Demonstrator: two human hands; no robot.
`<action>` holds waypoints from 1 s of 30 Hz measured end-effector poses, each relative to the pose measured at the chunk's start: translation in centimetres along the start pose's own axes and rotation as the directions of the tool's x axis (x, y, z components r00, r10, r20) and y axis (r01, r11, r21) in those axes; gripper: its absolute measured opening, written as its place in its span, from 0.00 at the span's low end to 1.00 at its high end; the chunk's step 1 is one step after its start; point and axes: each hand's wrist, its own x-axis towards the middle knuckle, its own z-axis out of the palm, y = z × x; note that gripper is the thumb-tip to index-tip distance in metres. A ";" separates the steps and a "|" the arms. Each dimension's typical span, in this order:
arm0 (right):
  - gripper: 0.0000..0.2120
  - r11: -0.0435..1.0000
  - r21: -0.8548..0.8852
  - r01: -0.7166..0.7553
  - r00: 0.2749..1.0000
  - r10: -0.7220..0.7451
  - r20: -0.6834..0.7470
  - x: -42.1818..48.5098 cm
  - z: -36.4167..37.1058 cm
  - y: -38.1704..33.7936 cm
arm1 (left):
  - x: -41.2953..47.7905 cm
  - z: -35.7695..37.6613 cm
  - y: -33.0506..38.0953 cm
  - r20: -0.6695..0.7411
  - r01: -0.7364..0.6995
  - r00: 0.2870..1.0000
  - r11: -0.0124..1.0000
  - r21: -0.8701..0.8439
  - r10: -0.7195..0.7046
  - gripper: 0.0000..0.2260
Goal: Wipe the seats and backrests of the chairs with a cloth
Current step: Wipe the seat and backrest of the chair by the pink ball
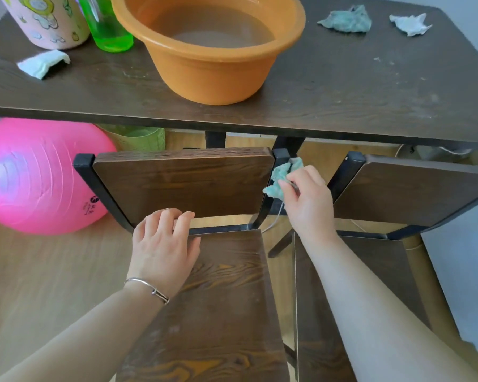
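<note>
Cloth (283, 175), teal, wadded in right hand (307, 199), pressed to black frame post (280, 158) at right edge of backrest (182, 183). Bunched small, probably for pressure on that narrow post. Reads as edge work on backrest. Broad face and seat (221, 299) below backrest likely not yet finished: pale smears on seat.

Right hand clenched round Cloth, fingers and thumb pinching the wad. Thin pale cord hanging below it, source unclear.

Left hand (163, 244) just below backrest, palm down on rear of seat. Fingers loosely bent, tips at lower edge of backrest, thumb spread. Relaxed, nothing clasped as far as visible. Probably bracing chair against push from right hand. Silver bangle (149, 288) on left wrist.

Second chair (414, 194) close to right of backrest, no hand on it.

Table (342, 86) above and behind backrest. Orange basin (213, 70) with water directly above backrest, likely for rinsing. Green bottle (108, 26), pink cartoon-print container (47, 23) and folded white wipe (43, 63) up-left of backrest. Spare teal rag (345, 19) and crumpled white tissue (410, 23) up-right of backrest. Pink ball (39, 175) on floor, left of backrest.
</note>
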 end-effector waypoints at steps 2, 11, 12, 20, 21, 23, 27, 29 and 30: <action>0.08 0.999 0.002 -0.034 0.999 0.034 0.029 -1.5 2.5 0.5 | -0.5 1.1 -0.5 0.016 0.008 1.000 1.000 0.011 -0.008 0.19; 0.07 0.995 0.034 -0.095 0.993 0.097 -0.068 -5.1 9.5 2.9 | -3.0 6.7 -3.2 0.124 0.069 0.990 0.997 0.040 -0.073 0.20; 0.07 0.994 0.026 -0.105 0.992 0.106 -0.061 -5.7 10.2 3.3 | -3.2 7.3 -3.4 0.137 0.077 0.987 0.996 0.042 -0.082 0.20; 0.08 0.986 0.004 -0.166 0.985 0.166 -0.036 -9.1 15.0 6.2 | -4.7 10.9 -5.6 0.176 0.119 0.976 0.992 0.044 -0.125 0.20; 0.08 0.983 -0.010 -0.183 0.983 0.183 -0.020 -9.5 15.6 6.6 | -4.8 11.3 -5.7 0.180 0.122 0.975 0.992 0.043 -0.128 0.20; 0.08 0.975 -0.043 -0.220 0.975 0.221 0.022 -10.0 17.0 7.2 | -5.1 12.0 -6.0 0.189 0.125 0.973 0.991 0.042 -0.130 0.20; 0.10 0.962 -0.080 -0.260 0.962 0.265 0.065 -10.4 18.9 7.8 | -5.4 13.0 -6.3 0.215 0.135 0.967 0.990 0.031 -0.138 0.19; 0.10 0.955 -0.089 -0.283 0.953 0.291 0.081 -10.4 19.4 7.7 | -5.4 13.3 -6.4 0.231 0.131 0.964 0.991 0.032 -0.135 0.19; 0.09 0.950 -0.092 -0.298 0.947 0.307 0.092 -10.3 19.7 7.7 | -5.4 13.3 -6.4 0.236 0.128 0.963 0.991 0.035 -0.133 0.19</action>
